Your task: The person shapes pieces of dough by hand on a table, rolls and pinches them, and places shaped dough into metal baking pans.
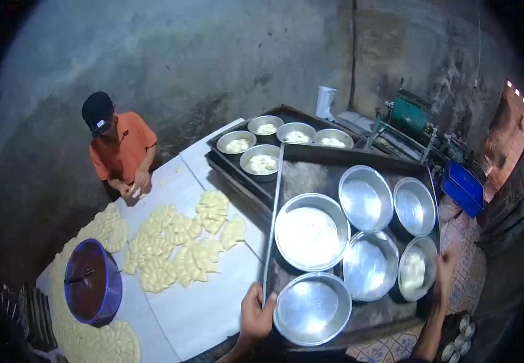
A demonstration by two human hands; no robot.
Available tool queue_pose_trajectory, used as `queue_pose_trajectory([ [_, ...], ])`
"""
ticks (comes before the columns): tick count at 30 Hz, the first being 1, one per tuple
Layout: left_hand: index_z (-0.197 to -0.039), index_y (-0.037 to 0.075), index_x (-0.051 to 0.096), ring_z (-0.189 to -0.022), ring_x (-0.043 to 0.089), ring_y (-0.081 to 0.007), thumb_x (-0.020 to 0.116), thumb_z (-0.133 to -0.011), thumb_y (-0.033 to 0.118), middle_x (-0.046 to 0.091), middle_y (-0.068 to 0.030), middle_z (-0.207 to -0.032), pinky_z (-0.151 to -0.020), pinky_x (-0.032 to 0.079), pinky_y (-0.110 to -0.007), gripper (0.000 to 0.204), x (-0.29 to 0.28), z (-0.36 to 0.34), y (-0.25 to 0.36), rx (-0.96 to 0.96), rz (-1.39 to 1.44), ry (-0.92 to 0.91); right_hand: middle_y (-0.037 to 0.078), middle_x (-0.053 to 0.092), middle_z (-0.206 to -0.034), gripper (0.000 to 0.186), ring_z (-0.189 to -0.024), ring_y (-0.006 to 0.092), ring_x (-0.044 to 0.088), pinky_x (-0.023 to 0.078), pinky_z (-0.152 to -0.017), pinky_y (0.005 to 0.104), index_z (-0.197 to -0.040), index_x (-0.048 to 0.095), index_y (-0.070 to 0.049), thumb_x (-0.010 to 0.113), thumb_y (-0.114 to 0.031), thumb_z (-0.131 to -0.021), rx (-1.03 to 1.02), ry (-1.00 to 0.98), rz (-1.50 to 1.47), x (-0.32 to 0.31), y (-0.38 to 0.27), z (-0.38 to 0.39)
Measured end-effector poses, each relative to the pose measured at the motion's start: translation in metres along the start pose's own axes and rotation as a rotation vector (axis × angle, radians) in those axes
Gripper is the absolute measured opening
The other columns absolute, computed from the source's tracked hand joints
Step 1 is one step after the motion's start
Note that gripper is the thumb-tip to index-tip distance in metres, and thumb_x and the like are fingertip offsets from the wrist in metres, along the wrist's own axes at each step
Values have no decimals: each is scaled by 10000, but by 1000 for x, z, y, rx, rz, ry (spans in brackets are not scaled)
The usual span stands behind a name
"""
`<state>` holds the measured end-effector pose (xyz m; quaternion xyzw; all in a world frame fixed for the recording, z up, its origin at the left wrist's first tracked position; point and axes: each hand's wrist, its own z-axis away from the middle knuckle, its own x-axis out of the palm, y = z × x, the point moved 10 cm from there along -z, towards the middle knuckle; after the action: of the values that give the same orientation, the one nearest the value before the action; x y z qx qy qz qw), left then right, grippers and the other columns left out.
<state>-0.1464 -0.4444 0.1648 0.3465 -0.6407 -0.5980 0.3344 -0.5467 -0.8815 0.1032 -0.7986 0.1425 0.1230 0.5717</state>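
A large dark baking tray point(389, 313) with a raised metal rim is in front of me, its near end toward me. My left hand point(257, 316) is closed round its left edge, thumb on top. At the opposite edge, my right hand point(444, 275) grips the tray, its fingers partly hidden and a little blurred. Several round metal cake pans stand on it, among them a bright pan point(312, 231) at the left and another pan point(312, 308) next to my left thumb. Pale dough pieces point(413, 270) lie in the pan beside my right hand.
Behind is another tray point(237, 175) bearing pans with dough. On the white table point(204, 320) are many flattened dough pieces point(171, 242) and a purple basin point(113, 284) of brown filling. A co-worker point(123, 145) handles dough across the table. A blue crate point(462, 187) stands right.
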Motion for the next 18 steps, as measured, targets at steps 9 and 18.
queue_pose_trajectory([
  [9, -750, 61, 295, -696, 268, -113, 564, -875, 30, 257, 5, -740, -648, 292, -250, 298, -13, -137, 21, 112, 74, 392, 47, 608, -742, 224, -660, 131, 532, 419, -601, 280, -810, 614, 22, 670, -184, -742, -241, -503, 16, 332, -170, -212],
  [18, -788, -38, 377, -811, 402, -291, 564, -844, 56, 399, -167, -870, -796, 331, -399, 217, 30, -271, -32, 128, -174, 615, 146, 648, -946, 478, -908, 234, 615, 463, -805, 346, -1118, 613, 20, 699, -248, -731, -552, -467, -8, 556, -200, -334],
])
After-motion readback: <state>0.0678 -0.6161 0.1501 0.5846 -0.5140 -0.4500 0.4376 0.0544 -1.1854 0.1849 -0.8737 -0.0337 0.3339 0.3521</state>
